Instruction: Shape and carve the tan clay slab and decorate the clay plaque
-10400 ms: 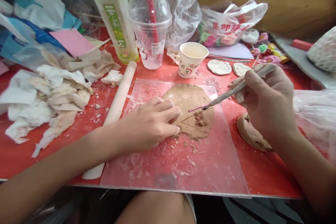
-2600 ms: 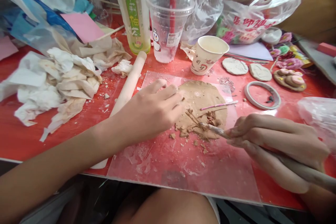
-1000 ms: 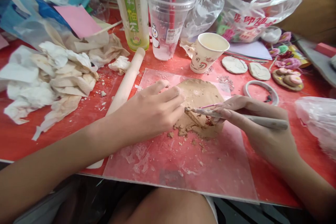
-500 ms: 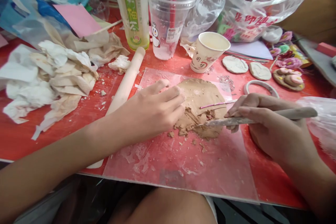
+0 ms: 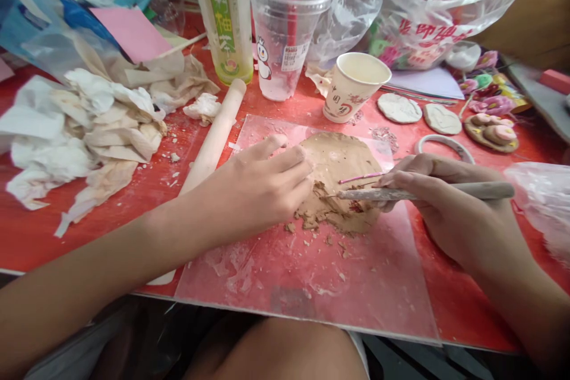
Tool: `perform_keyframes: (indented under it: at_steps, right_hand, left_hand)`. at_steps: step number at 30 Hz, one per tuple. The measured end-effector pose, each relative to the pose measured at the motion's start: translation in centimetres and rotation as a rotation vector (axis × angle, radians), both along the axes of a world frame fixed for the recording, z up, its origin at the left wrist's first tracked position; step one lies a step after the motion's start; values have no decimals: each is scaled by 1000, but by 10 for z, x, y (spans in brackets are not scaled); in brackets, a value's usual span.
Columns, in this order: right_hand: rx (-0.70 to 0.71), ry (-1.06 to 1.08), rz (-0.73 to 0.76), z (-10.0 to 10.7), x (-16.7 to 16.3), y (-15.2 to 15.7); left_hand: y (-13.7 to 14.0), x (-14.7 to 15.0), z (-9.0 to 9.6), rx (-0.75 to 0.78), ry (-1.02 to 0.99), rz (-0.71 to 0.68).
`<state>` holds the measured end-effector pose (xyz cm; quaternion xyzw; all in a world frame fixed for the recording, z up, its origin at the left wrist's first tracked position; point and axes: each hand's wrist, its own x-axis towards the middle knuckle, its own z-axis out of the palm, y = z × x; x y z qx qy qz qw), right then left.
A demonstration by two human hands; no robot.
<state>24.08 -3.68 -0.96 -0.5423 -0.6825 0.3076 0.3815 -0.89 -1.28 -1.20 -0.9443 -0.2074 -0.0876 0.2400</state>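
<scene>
A flattened slab of brown clay (image 5: 338,157) lies on a clear sheet (image 5: 356,285), its front left part torn and crumbly. My left hand (image 5: 271,181) rests at the slab's left edge, fingers slightly apart and bent, holding nothing visible. In a pen-like grip, my right hand (image 5: 440,196) is closed on a grey, clay-smeared modelling tool (image 5: 481,190). The tool's thin tip points left over the broken clay. A thin pink stick (image 5: 358,178) lies across the slab, its right end by my right fingers.
A rolling pin (image 5: 214,136) lies left of the sheet, by crumpled tissues (image 5: 102,124). Behind stand a bottle (image 5: 225,24), a plastic cup (image 5: 285,29) and a paper cup (image 5: 351,89). Clay discs (image 5: 398,108) and a tape roll (image 5: 445,143) are at the right.
My right hand and the modelling tool have shifted slightly left and up, the tool's tip now higher over the torn clay. My left hand stays in place.
</scene>
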Motion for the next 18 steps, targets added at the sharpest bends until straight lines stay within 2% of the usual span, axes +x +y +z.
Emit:
perform_keyframes:
  at_steps: [3, 6, 10, 12, 14, 18]
  right_hand:
    - [45, 2, 68, 1, 3, 0]
    - [7, 119, 122, -1, 3, 0]
    - [-119, 361, -16, -4, 0, 2]
    - [-133, 306, -64, -3, -2, 2]
    - [-125, 175, -50, -3, -2, 2]
    - [-19, 43, 15, 0, -1, 0]
  left_hand:
    - [0, 0, 0, -1, -2, -6]
    - [0, -1, 0, 4, -1, -8]
    - [-1, -1, -1, 8, 8, -5]
    - [-1, 0, -1, 14, 9, -7]
    - [-1, 0, -1, 17, 14, -9]
    - [0, 0, -1, 4, 13, -3]
